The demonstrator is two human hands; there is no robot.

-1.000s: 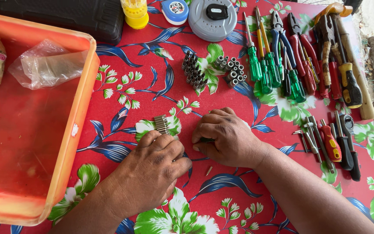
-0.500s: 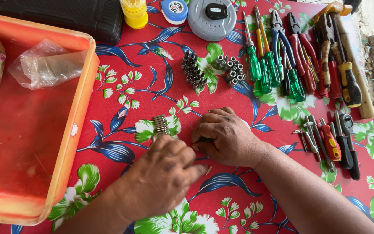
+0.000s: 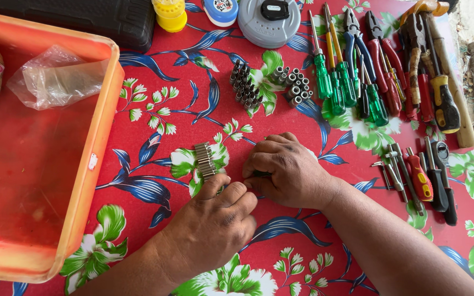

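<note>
Two hands meet near the middle of a red flowered tablecloth (image 3: 154,82). The left hand (image 3: 215,225) lies knuckles up with its fingers curled in, thumb and forefinger tips pinched together at the lower end of a short row of small metal bits (image 3: 205,160); what, if anything, sits between those tips is hidden. The right hand (image 3: 283,172) rests palm down just beside it, fingers bent over something dark that peeks out under the knuckles (too covered to name), so I cannot tell whether it grips or merely presses.

The bits lie side by side, touching, each one with its long axis running left to right across the cloth, while the row itself runs up and down, slightly tilted, from the left thumb toward the far edge of the table.

Farther up stand two clusters of sockets (image 3: 245,85), upright on their ends, well apart from the hands. Green-handled screwdrivers (image 3: 346,82) lie beyond the right hand, their shafts pointing away from the person, with pliers (image 3: 382,55) beside them. A few red and black handled tools (image 3: 421,178) lie near the right forearm. An orange plastic tray (image 3: 97,164) sits to the left, holding a crumpled clear bag (image 3: 56,79).
</note>
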